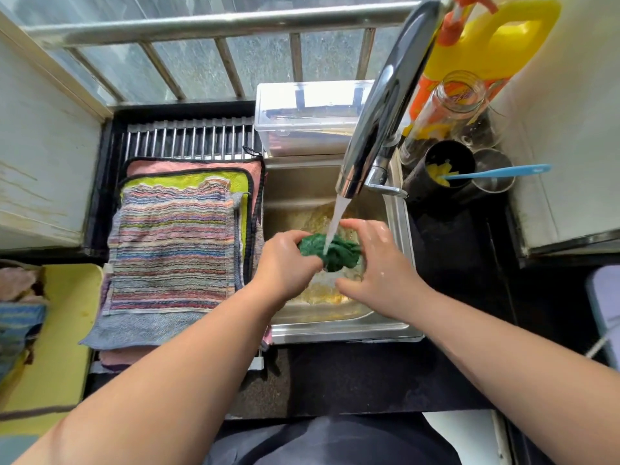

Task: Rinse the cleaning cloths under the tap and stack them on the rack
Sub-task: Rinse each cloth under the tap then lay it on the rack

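**Green cloth held under the running tap**

Both hands meet over the sink (pixel 335 332), holding a bunched green cloth (pixel 339 255) between them. The left hand (pixel 285 263) grips the cloth's left end with its fingers curled tight round it. The right hand (pixel 379 263) takes the other end, its fingers bent over the top of the cloth and its thumb sticking out below. Water (pixel 337 216) runs from the tap (pixel 379 105) and lands on the middle of the cloth, between the two hands.

To the left of the sink, a metal rack (pixel 188 139) carries a stack of flat cloths. A striped cloth (pixel 174 250) lies on top, over a yellow-green cloth (pixel 188 181) with dark edging, and a pink cloth (pixel 188 164) shows beneath both. The far bars of the rack are bare.

Behind the sink stands a clear plastic box (pixel 308 112). To the right of the tap are a yellow bottle (pixel 496 45), a glass jar (pixel 446 105) and a black cup (pixel 449 166), with a blue handle (pixel 496 172) lying across a smaller cup just beside it. The dark counter (pixel 352 377) runs along the near side of the sink.
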